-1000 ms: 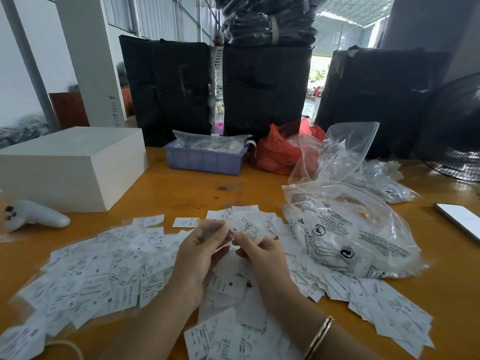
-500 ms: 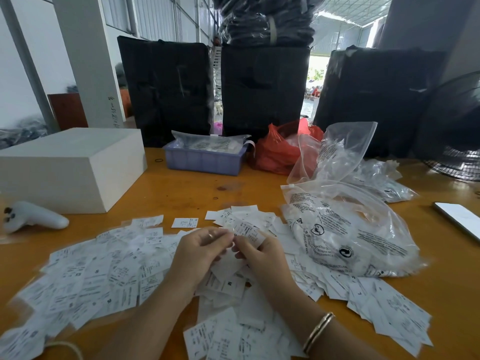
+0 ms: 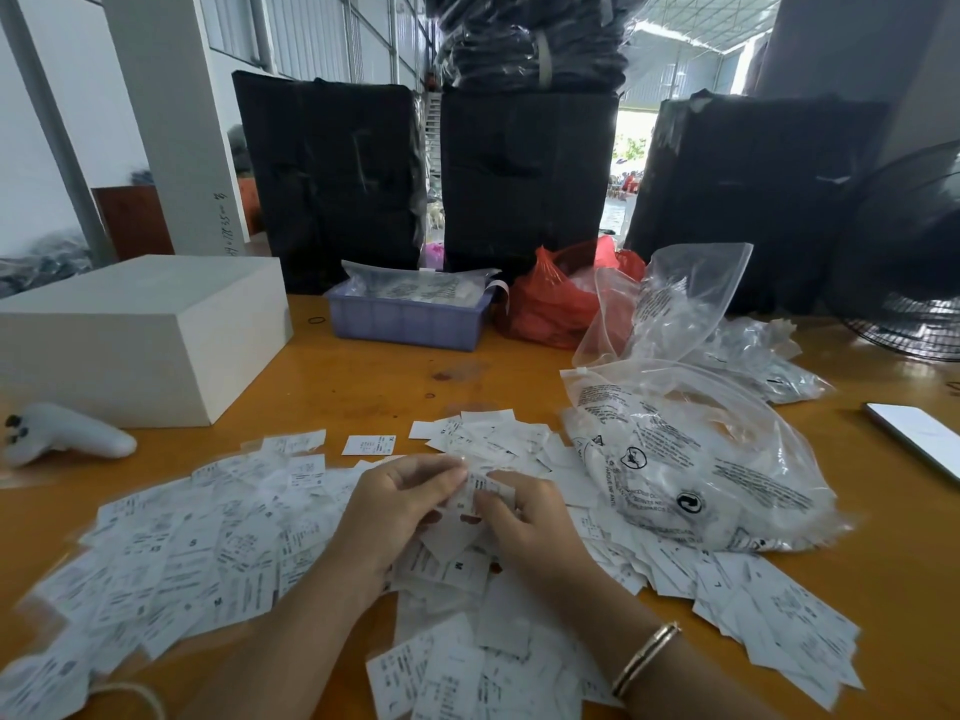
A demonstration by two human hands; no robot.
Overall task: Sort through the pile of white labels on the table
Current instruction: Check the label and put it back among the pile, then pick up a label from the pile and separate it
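Near the front edge of the wooden table (image 3: pixel 332 392), I see the pile of white labels (image 3: pixel 197 558) fanned out from the left side across to the right, where it runs under a clear printed plastic bag (image 3: pixel 691 459). Above the middle of that pile, my left hand (image 3: pixel 395 506) and right hand (image 3: pixel 524 517) meet with fingers curled, both pinching the same small label (image 3: pixel 480 488) between thumb and fingertips. A gold bangle (image 3: pixel 645 658) sits on the right wrist. One single label (image 3: pixel 368 444) lies apart, just beyond the pile toward the far edge. At the left side I see a white box (image 3: pixel 140 335), with a white handheld controller (image 3: pixel 62 433) just in front of it. Along the far edge stand a lavender plastic tray (image 3: pixel 405 319) holding bagged items and a red plastic bag (image 3: pixel 550 304) beside it. More clear bags (image 3: pixel 748 350) lie behind the printed one. By the right edge rests a phone (image 3: pixel 919 439), and a black fan (image 3: pixel 904 262) stands at the far right corner.
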